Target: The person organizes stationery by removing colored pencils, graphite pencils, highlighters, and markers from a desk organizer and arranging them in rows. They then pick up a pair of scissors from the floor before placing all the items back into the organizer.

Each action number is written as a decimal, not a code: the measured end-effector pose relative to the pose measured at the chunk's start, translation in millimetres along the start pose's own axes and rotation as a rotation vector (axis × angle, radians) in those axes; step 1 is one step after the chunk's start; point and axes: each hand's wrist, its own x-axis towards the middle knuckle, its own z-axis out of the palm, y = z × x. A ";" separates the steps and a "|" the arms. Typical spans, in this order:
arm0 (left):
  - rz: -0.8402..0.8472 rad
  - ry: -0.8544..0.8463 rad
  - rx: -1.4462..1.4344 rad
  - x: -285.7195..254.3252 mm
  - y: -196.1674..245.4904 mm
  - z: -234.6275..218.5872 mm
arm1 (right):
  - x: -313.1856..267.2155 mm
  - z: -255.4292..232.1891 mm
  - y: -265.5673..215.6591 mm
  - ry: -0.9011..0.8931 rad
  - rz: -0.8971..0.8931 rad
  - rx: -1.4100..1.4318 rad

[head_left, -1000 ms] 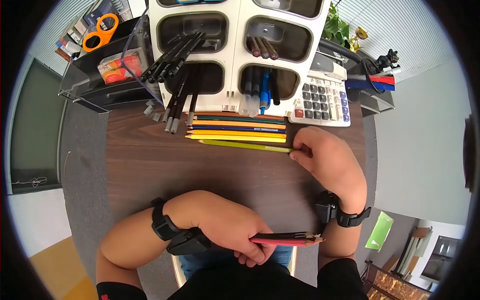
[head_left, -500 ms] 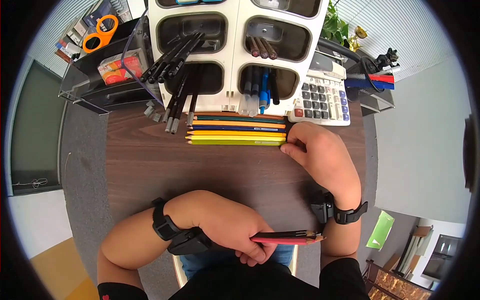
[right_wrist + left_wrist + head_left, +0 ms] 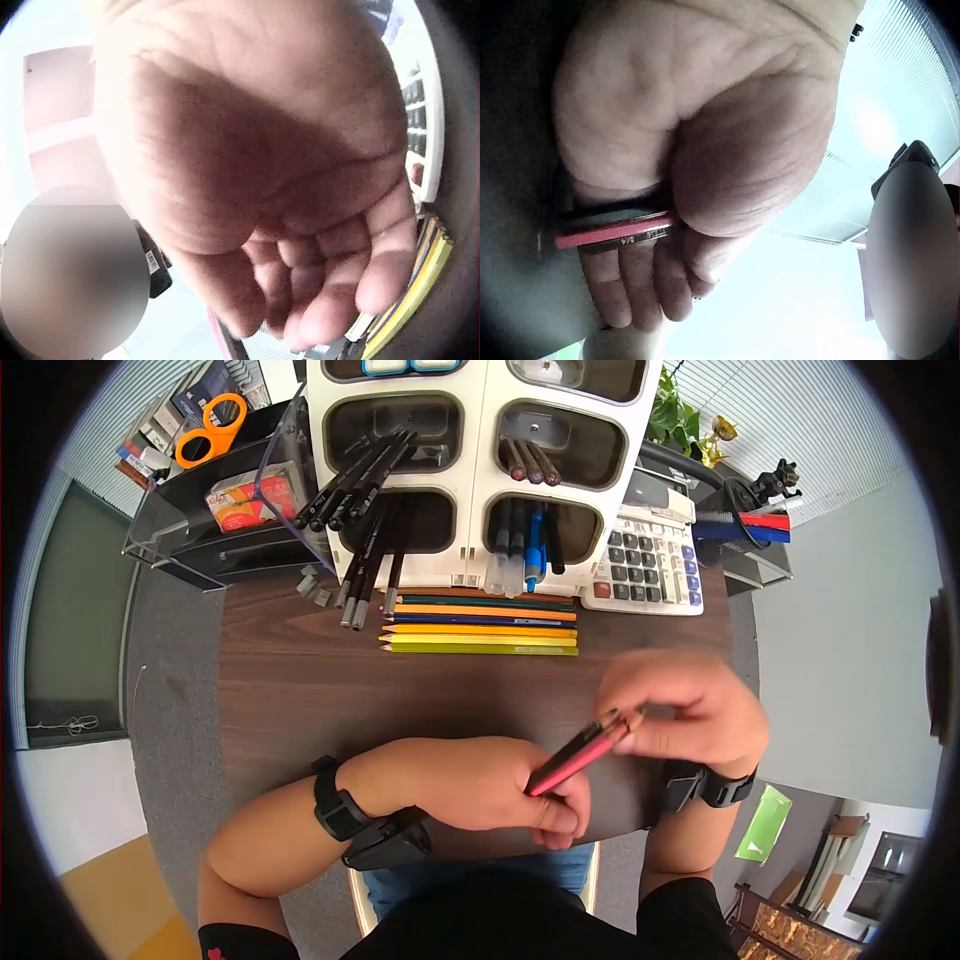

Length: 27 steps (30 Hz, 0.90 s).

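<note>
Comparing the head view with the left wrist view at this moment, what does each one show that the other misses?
Only the head view: the row of coloured pencils on the table, the white drawer unit, the calculator and the orange scissors.

Only the left wrist view: the palm side of the left hand, and pale lettering on a dark pencil it grips.

Both: the left hand holding a red pencil together with dark ones. The pale shape low in the wrist view is too unclear to name.
</note>
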 end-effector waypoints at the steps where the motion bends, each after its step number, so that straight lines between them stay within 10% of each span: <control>1: 0.000 0.006 0.002 0.4 0.4 0.2 | 1.8 1.0 -2.6 -0.004 -0.005 0.000; 9: -0.011 0.059 0.063 -0.6 1.9 -1.6 | 13.4 21.8 11.5 -0.114 -0.128 -0.080; 15: -0.134 -0.061 -0.027 -3.7 6.8 -1.4 | 25.6 40.0 -7.9 0.765 -0.208 0.537; 18: -0.256 -0.273 0.076 -4.8 8.8 -0.8 | 7.7 31.4 -16.0 0.654 -0.054 0.580; 21: -0.239 -0.364 0.102 -4.6 7.1 -1.4 | 12.9 27.0 -3.2 0.249 -0.076 -0.243; 27: -0.229 -0.431 0.096 -4.4 3.1 -1.1 | 33.3 53.8 7.5 0.304 0.026 -0.579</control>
